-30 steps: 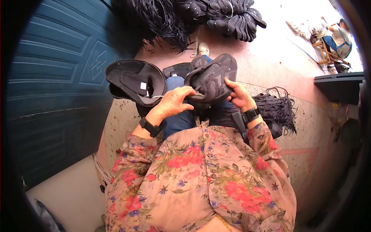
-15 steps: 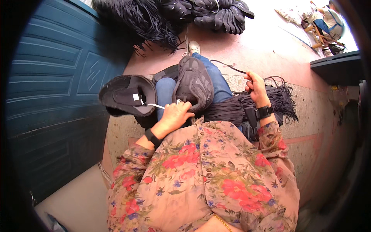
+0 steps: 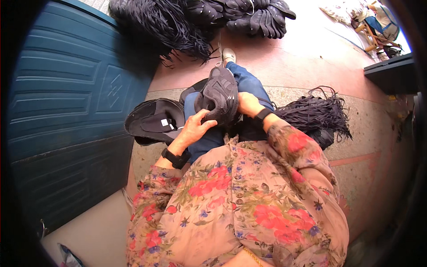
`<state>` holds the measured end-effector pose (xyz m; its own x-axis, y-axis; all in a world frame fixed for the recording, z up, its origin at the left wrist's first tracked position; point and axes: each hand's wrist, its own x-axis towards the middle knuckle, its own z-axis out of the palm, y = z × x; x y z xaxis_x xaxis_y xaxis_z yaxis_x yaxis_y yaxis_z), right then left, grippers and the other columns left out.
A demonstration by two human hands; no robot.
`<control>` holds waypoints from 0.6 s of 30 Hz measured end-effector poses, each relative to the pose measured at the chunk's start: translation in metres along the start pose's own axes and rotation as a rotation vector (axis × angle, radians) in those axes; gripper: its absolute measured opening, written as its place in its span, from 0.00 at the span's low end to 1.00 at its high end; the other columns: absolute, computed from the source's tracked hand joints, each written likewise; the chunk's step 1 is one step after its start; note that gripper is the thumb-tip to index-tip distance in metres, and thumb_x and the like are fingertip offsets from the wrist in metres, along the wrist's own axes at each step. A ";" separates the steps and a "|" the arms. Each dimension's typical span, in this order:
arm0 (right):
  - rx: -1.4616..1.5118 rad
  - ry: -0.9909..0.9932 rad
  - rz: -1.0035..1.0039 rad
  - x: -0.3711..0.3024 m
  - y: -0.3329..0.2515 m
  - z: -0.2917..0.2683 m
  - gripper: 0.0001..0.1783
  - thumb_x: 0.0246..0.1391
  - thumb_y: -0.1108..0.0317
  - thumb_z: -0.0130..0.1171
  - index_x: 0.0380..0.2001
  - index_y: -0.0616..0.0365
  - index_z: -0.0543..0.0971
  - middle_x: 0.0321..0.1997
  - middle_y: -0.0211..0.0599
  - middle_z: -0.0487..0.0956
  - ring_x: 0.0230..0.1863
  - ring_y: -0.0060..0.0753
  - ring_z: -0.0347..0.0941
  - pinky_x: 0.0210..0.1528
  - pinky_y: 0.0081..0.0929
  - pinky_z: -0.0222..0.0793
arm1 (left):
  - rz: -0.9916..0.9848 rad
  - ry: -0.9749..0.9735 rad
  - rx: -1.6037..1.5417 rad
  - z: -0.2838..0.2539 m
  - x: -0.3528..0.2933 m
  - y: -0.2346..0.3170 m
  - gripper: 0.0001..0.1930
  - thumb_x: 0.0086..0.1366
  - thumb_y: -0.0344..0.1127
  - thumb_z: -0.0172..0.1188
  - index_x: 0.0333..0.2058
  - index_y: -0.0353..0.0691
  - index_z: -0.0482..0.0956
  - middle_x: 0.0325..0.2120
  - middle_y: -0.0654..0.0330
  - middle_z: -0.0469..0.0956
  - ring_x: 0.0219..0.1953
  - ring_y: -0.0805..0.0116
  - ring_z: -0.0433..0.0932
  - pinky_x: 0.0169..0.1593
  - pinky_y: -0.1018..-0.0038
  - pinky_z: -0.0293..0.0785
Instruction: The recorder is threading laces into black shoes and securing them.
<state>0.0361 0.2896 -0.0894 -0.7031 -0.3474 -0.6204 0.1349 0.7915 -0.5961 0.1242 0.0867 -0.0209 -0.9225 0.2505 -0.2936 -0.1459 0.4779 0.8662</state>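
Observation:
A dark grey sneaker (image 3: 219,91) lies across my lap, its toe pointing away and its opening toward me. My left hand (image 3: 195,128) grips the near left edge of the opening, thumb stretched across the heel side. Against the sneaker's right side is my right hand (image 3: 249,105), closed on it, with its fingertips partly hidden by the shoe. To the left of my knee sit other dark shoe pieces (image 3: 143,119) with a small white label inside. A thick bundle of black laces (image 3: 313,111) lies to my right.
A blue panelled door (image 3: 62,84) stands along the left. Ahead on the floor are a heap of black strands (image 3: 164,26) and several stacked black shoe parts (image 3: 262,18). A dark ledge (image 3: 389,73) juts in at right, with a wooden chair (image 3: 368,36) beyond it.
My right hand has come in from the right, where it held up a black lace, to the sneaker's side. The white strip by my left hand no longer shows. The sneaker has turned slightly.

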 end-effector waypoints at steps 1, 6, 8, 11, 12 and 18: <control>-0.147 0.159 -0.161 0.017 0.014 0.016 0.13 0.41 0.65 0.54 0.25 0.66 0.76 0.26 0.50 0.76 0.26 0.45 0.75 0.27 0.36 0.71 | -0.004 -0.002 0.014 0.002 -0.004 0.000 0.14 0.54 0.33 0.57 0.38 0.34 0.69 0.29 0.60 0.74 0.33 0.77 0.68 0.39 0.78 0.66; -0.073 0.092 -0.047 0.014 0.010 -0.001 0.13 0.44 0.65 0.51 0.24 0.67 0.76 0.24 0.55 0.75 0.27 0.50 0.75 0.31 0.38 0.71 | 0.184 0.152 0.313 0.025 -0.015 -0.018 0.18 0.53 0.38 0.58 0.41 0.36 0.69 0.36 0.53 0.73 0.38 0.59 0.74 0.40 0.70 0.68; -0.063 0.047 -0.068 0.017 0.022 -0.002 0.14 0.46 0.65 0.49 0.24 0.68 0.75 0.21 0.55 0.75 0.23 0.48 0.75 0.27 0.35 0.72 | 0.103 0.018 0.443 0.031 -0.009 -0.013 0.19 0.52 0.43 0.58 0.41 0.42 0.69 0.34 0.53 0.71 0.36 0.52 0.73 0.37 0.65 0.69; 0.145 0.126 -0.035 0.010 0.028 0.000 0.13 0.47 0.68 0.46 0.31 0.66 0.75 0.24 0.47 0.76 0.20 0.40 0.74 0.18 0.30 0.71 | 0.215 0.026 0.580 0.040 0.004 -0.030 0.20 0.52 0.42 0.58 0.44 0.46 0.67 0.31 0.55 0.70 0.32 0.53 0.73 0.32 0.62 0.69; 0.145 0.129 -0.034 0.008 0.029 -0.004 0.13 0.47 0.68 0.46 0.31 0.66 0.75 0.24 0.47 0.76 0.20 0.40 0.74 0.18 0.30 0.71 | 0.242 0.029 0.653 0.041 0.007 -0.035 0.20 0.52 0.41 0.58 0.44 0.47 0.67 0.31 0.56 0.70 0.31 0.53 0.73 0.31 0.62 0.69; 0.351 0.409 -0.061 -0.039 0.019 -0.028 0.16 0.48 0.60 0.51 0.36 0.61 0.76 0.26 0.45 0.77 0.22 0.35 0.74 0.23 0.31 0.70 | 0.287 0.030 0.855 0.060 0.021 -0.031 0.21 0.50 0.44 0.58 0.42 0.47 0.66 0.27 0.55 0.71 0.25 0.56 0.75 0.24 0.66 0.71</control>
<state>0.0465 0.3317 -0.0621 -0.9218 -0.1083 -0.3723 0.2613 0.5359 -0.8028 0.1307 0.1272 -0.0783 -0.8934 0.4399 -0.0911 0.3955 0.8664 0.3048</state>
